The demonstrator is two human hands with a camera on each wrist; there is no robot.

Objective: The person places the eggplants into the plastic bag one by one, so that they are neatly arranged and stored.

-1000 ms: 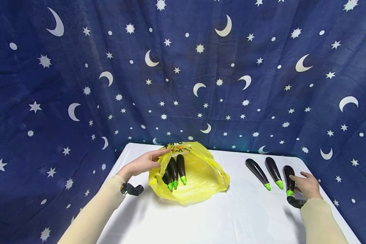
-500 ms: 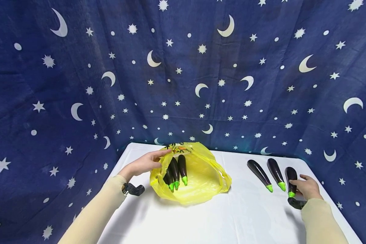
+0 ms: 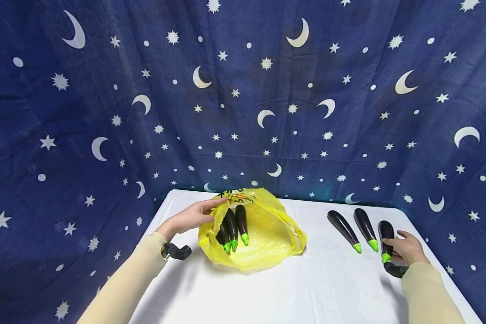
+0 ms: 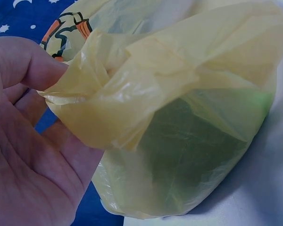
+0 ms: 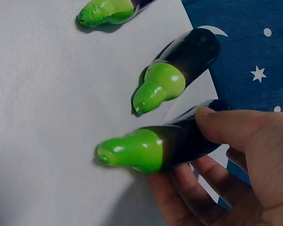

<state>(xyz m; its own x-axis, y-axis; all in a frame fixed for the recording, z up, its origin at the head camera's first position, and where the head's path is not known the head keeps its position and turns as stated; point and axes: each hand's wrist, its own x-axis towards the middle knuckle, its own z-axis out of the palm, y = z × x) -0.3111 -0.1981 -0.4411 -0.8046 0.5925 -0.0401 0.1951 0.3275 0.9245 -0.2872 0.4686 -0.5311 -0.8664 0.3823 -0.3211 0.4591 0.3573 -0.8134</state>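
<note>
A yellow plastic bag (image 3: 267,225) lies on its side with its mouth toward me. Inside it, 3 dark purple eggplants with green stem ends show, one of them this eggplant (image 3: 241,224). My left hand (image 3: 191,217) pinches the bag's left rim between thumb and fingers; the left wrist view shows the bunched film. At the right, my right hand (image 3: 408,248) holds the rightmost eggplant (image 3: 386,238), thumb on top and fingers along its other side. In the right wrist view its green end (image 5: 132,150) points away from the palm, close to the cloth.
Two more eggplants lie left of the right hand: a near one (image 3: 365,228) and a farther one (image 3: 343,229). Everything rests on a white-covered table (image 3: 267,297). A dark blue curtain (image 3: 243,90) with moons and stars hangs behind and along the sides.
My right thumb has slid a little toward the green end of the rightmost eggplant. My left hand and the bag stay as they were; the head view shifts slightly.
</note>
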